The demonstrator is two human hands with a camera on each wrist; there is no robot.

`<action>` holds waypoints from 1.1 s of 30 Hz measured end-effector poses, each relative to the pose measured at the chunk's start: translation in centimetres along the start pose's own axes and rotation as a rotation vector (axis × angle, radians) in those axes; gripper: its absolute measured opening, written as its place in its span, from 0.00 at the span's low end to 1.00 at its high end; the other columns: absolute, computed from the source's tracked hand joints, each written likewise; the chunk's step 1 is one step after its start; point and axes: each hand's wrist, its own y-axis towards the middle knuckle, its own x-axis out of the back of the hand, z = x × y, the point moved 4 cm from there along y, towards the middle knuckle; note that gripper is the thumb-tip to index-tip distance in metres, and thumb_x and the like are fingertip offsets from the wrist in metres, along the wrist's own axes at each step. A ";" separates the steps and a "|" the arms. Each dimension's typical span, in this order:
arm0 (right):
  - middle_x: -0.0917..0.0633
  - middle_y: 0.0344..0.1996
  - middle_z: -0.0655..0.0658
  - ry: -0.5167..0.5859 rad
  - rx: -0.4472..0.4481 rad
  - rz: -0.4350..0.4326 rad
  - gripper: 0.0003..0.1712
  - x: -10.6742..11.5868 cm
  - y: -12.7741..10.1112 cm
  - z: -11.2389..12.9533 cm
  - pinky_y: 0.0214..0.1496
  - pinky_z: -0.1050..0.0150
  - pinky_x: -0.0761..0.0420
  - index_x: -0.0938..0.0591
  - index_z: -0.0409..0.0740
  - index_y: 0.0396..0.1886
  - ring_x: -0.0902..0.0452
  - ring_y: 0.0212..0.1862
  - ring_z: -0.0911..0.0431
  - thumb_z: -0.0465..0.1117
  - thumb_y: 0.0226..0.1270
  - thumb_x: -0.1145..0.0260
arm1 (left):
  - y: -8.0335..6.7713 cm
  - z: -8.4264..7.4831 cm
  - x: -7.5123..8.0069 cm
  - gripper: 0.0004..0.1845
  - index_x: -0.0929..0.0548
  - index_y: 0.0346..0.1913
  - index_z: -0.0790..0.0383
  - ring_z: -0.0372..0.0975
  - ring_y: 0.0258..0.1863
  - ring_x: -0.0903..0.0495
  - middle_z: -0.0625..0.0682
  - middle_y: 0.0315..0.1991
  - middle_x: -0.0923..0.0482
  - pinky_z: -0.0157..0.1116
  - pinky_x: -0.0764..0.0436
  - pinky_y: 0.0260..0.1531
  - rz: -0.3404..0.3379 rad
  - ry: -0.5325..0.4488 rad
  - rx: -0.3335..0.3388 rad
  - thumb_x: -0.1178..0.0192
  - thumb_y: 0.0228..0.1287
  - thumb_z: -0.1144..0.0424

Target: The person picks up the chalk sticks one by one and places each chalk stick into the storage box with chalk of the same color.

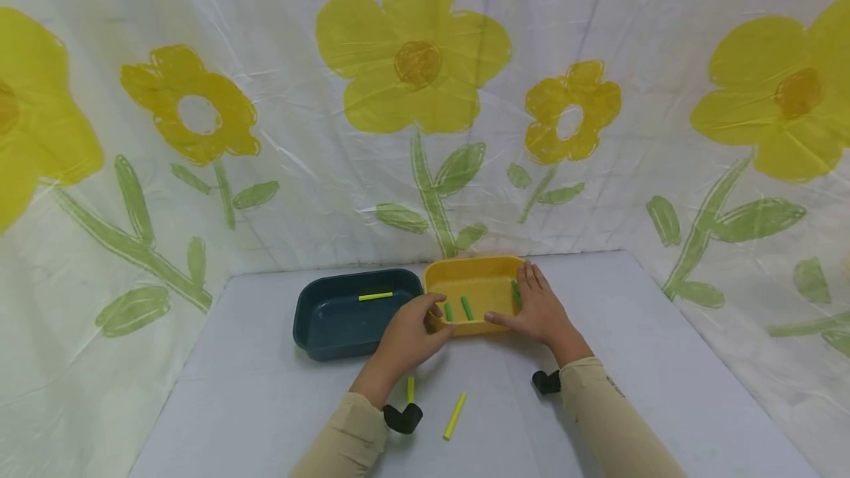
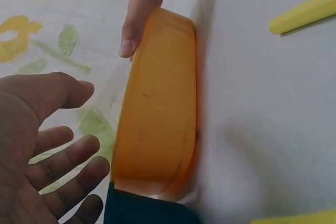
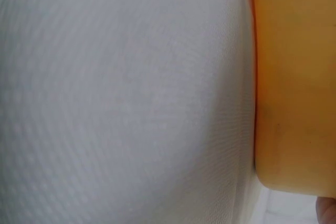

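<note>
In the head view a yellow tray (image 1: pixel 488 268) holds several short green chalk-like sticks (image 1: pixel 468 307). My right hand (image 1: pixel 543 310) rests on the tray's right end, fingers straight along that side and thumb at the near rim. My left hand (image 1: pixel 409 330) is over the tray's near left corner, by the dark teal tray (image 1: pixel 339 352). Up close in the left wrist view, the left hand's fingers (image 2: pixel 65 169) are loosely bent with nothing between them, beside the yellow tray's wall (image 2: pixel 157 98). One yellow stick (image 1: pixel 375 296) lies in the teal tray.
On the white table (image 1: pixel 252 397), one yellow stick (image 1: pixel 454 417) lies in front of the trays. A second yellow stick (image 1: pixel 410 389) is partly hidden by the left wrist's black camera mount (image 1: pixel 402 419). A flower-patterned curtain (image 1: pixel 292 190) hangs behind the table.
</note>
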 end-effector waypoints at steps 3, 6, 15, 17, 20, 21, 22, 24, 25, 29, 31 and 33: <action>0.57 0.86 0.31 0.008 0.000 0.000 0.80 0.0 0.0 0.0 0.87 0.37 0.50 0.56 0.30 0.85 0.66 0.88 0.36 0.85 0.58 0.38 | -0.3 0.1 0.6 0.28 0.19 0.68 0.53 0.44 0.49 0.16 0.50 0.51 0.16 0.42 0.14 0.52 -0.036 0.043 -0.012 0.26 0.67 0.53; 0.58 0.86 0.30 0.006 -0.001 0.004 0.80 0.0 0.1 -0.1 0.87 0.38 0.50 0.57 0.29 0.85 0.66 0.88 0.36 0.85 0.58 0.38 | -0.6 0.2 1.3 0.28 0.18 0.68 0.55 0.45 0.50 0.16 0.50 0.52 0.16 0.44 0.14 0.53 -0.076 0.072 -0.021 0.25 0.66 0.54; 0.58 0.86 0.30 0.008 0.006 0.010 0.80 -0.1 0.1 -0.2 0.87 0.38 0.51 0.58 0.29 0.85 0.66 0.88 0.36 0.85 0.59 0.39 | -1.8 2.0 3.4 0.28 0.16 0.65 0.58 0.51 0.62 0.17 0.56 0.60 0.15 0.55 0.18 0.64 -0.130 0.218 -0.015 0.25 0.65 0.51; 0.59 0.86 0.30 0.006 0.006 0.014 0.80 0.0 0.0 -0.1 0.87 0.38 0.51 0.58 0.29 0.85 0.67 0.88 0.36 0.85 0.59 0.39 | -2.0 2.7 3.7 0.29 0.16 0.66 0.58 0.52 0.64 0.18 0.55 0.63 0.16 0.56 0.19 0.66 -0.124 0.261 0.011 0.25 0.65 0.50; 0.58 0.86 0.29 0.007 0.008 0.014 0.80 0.1 -0.1 0.1 0.87 0.38 0.51 0.57 0.28 0.85 0.66 0.87 0.36 0.84 0.59 0.39 | -2.4 3.5 4.5 0.29 0.16 0.66 0.57 0.52 0.64 0.18 0.55 0.64 0.17 0.56 0.19 0.67 -0.125 0.303 0.044 0.26 0.66 0.48; 0.58 0.86 0.29 0.006 0.009 0.014 0.80 0.2 -0.1 0.1 0.87 0.38 0.51 0.57 0.28 0.85 0.66 0.87 0.35 0.84 0.59 0.39 | -2.5 3.7 4.7 0.29 0.16 0.66 0.58 0.51 0.63 0.18 0.54 0.63 0.17 0.56 0.19 0.66 -0.128 0.310 0.048 0.26 0.66 0.48; 0.58 0.86 0.29 0.006 0.009 0.012 0.79 0.2 -0.1 0.1 0.87 0.38 0.51 0.57 0.28 0.85 0.66 0.87 0.35 0.84 0.60 0.38 | -2.7 3.8 5.0 0.29 0.16 0.66 0.58 0.51 0.62 0.18 0.54 0.62 0.17 0.55 0.19 0.66 -0.132 0.315 0.051 0.26 0.66 0.48; 0.57 0.86 0.29 0.011 0.008 0.010 0.79 0.3 -0.1 0.1 0.87 0.37 0.50 0.56 0.28 0.85 0.65 0.87 0.35 0.84 0.60 0.38 | -3.0 4.1 5.5 0.29 0.15 0.65 0.59 0.51 0.61 0.18 0.53 0.61 0.17 0.55 0.19 0.65 -0.150 0.324 0.048 0.26 0.66 0.47; 0.57 0.86 0.29 0.008 0.007 0.010 0.79 0.3 -0.1 0.1 0.87 0.37 0.50 0.56 0.28 0.85 0.65 0.87 0.35 0.84 0.60 0.38 | -3.1 4.3 5.7 0.29 0.15 0.64 0.59 0.51 0.61 0.18 0.54 0.60 0.17 0.56 0.19 0.65 -0.158 0.328 0.049 0.26 0.66 0.47; 0.58 0.86 0.29 -0.001 0.001 0.018 0.79 0.2 -0.1 0.1 0.86 0.37 0.49 0.56 0.28 0.85 0.66 0.87 0.35 0.84 0.60 0.39 | -3.8 5.1 6.6 0.31 0.15 0.63 0.61 0.52 0.60 0.17 0.56 0.59 0.18 0.57 0.19 0.63 -0.196 0.352 0.056 0.27 0.66 0.44; 0.57 0.86 0.29 -0.005 0.001 0.018 0.79 0.2 -0.1 0.1 0.86 0.37 0.49 0.56 0.28 0.85 0.66 0.87 0.35 0.85 0.59 0.39 | -4.0 5.6 7.0 0.32 0.15 0.63 0.63 0.53 0.59 0.17 0.58 0.59 0.18 0.58 0.19 0.63 -0.210 0.367 0.062 0.27 0.66 0.43; 0.57 0.86 0.29 -0.001 0.002 0.017 0.79 0.1 -0.1 0.1 0.86 0.37 0.49 0.56 0.28 0.85 0.65 0.87 0.35 0.85 0.59 0.39 | -4.3 6.1 7.5 0.34 0.16 0.64 0.64 0.55 0.59 0.17 0.59 0.60 0.18 0.58 0.19 0.63 -0.219 0.382 0.066 0.28 0.66 0.41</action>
